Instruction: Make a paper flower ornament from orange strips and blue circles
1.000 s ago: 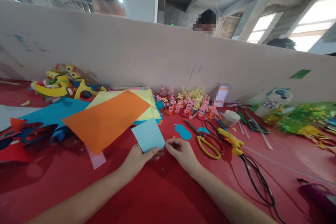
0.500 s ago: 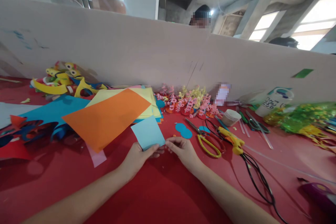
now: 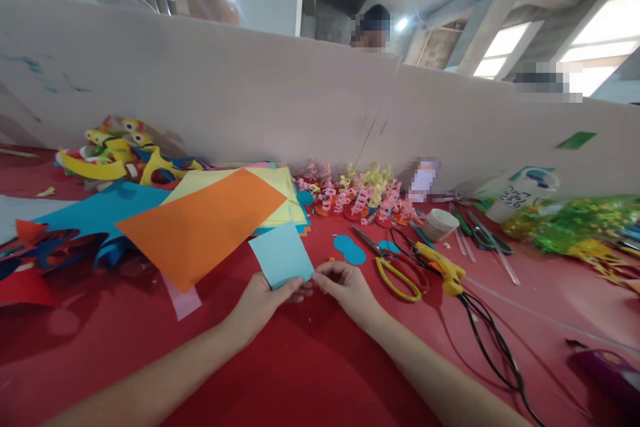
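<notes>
A light blue square of paper (image 3: 283,253) is held up over the red table. My left hand (image 3: 270,300) grips its lower edge, thumb in front and fingers behind. At the lower right corner, my right hand (image 3: 345,283) is closed in a pinch on the paper, thumb against fingertips. Just beyond my right hand lie blue paper circles (image 3: 353,252) and yellow-handled scissors (image 3: 397,273). Behind the square, an orange sheet (image 3: 203,227) rests on a stack of yellow and blue paper (image 3: 277,190).
Pink and yellow paper spirals (image 3: 363,197) stand against the white partition (image 3: 225,93). A yellow glue gun (image 3: 445,267) with a black cord lies right of the scissors. Cut blue paper (image 3: 125,203) is at left; a white tub (image 3: 440,223) and white container (image 3: 523,193) are at right.
Both hands and the blue square stay almost in place. Beyond the partition, a person's head has shifted slightly left.
</notes>
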Tool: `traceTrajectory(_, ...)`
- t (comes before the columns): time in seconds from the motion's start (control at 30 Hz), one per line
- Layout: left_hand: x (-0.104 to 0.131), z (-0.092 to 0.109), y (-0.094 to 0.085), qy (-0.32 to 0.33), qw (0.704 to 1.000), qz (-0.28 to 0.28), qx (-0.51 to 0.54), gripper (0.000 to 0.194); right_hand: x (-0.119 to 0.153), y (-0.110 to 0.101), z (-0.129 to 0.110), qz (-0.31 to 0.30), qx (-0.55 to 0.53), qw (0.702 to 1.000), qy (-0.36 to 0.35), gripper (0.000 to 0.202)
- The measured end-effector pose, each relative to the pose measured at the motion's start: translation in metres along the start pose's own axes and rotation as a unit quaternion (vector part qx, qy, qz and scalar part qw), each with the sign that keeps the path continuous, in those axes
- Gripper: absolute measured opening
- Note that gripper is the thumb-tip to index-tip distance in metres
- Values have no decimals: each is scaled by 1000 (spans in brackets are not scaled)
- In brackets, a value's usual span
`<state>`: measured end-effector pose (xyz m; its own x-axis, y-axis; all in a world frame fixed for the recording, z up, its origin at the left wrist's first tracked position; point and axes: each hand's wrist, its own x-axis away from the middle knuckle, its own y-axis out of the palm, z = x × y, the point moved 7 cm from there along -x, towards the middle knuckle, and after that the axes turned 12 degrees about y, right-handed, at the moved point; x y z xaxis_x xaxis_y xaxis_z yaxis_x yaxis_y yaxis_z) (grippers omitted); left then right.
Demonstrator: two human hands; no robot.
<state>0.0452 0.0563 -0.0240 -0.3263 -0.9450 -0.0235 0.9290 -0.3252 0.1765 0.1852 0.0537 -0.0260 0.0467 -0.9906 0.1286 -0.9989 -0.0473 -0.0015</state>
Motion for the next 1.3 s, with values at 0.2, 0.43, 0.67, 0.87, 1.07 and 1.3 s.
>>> traceTrajectory(0.2,0,0,1,9,1000,-15,-13,29,1,2,0,-23,-22,999,-3,23)
traceTrajectory(0.43,0,-1,-2,3,1000,-2,-16,27,2,3,-5,-17,-19,1000,2,28)
traceTrajectory(0.67,1,-1,0,2,1000,-4,-19,26,3,5,-7,-28,-13,1000,-3,30)
traceTrajectory(0.87,0,-2,0,17,999,-23,-27,29,2,3,-4,-22,-23,999,-1,31)
traceTrajectory(1.07,0,0,1,21,999,-21,-20,29,0,2,-1,-15,-23,1000,11,29)
traceTrajectory(1.3,0,0,1,20,999,-27,-35,29,0,3,-1,-13,-15,1000,10,33)
